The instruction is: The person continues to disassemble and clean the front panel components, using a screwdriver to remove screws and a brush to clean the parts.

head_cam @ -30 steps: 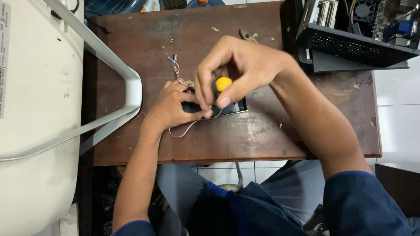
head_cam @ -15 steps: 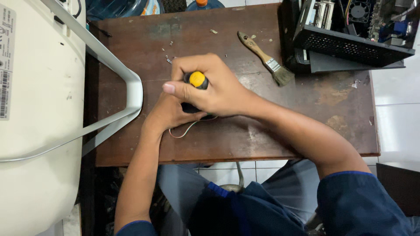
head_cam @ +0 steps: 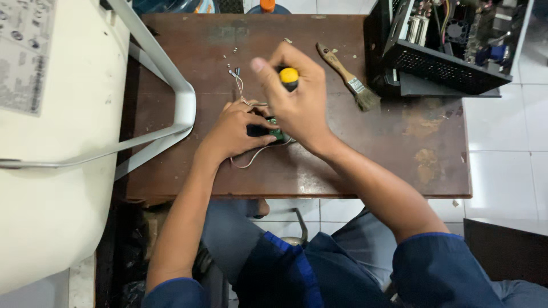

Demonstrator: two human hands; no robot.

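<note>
The right hand (head_cam: pixel 297 97) was closed around a screwdriver with a yellow-capped black handle (head_cam: pixel 288 77), its fingers curled together over the grip and the forefinger stretched out to the left; the tool stood roughly upright, its tip hidden under the hand. Just near and left of it, the left hand (head_cam: pixel 234 131) lay flat on the dark brown wooden table (head_cam: pixel 365 154), thumb and fingers pinching a small green circuit board with a dark part (head_cam: pixel 273 133) against the tabletop. Most of that board was covered by the two hands, so its full shape could not be made out; it sat near the middle of the table, slightly left. Thin pale wires (head_cam: pixel 242 94) ran from the board towards the far side, ending in small connectors, and another loop of wire curved out on the near side beneath the left hand.

To the far right of the hands lay a wooden-handled paintbrush with a metal ferrule (head_cam: pixel 347 77), slanted with its bristles pointing near-right. Beyond it, at the far right corner, stood an open black computer case with coloured cables and a fan showing (head_cam: pixel 445 45). On the left, a large white plastic casing with a pale curved bracket (head_cam: pixel 51 171) overlapped the table's left edge. White floor tiles (head_cam: pixel 502 148) showed to the right of the table.
</note>
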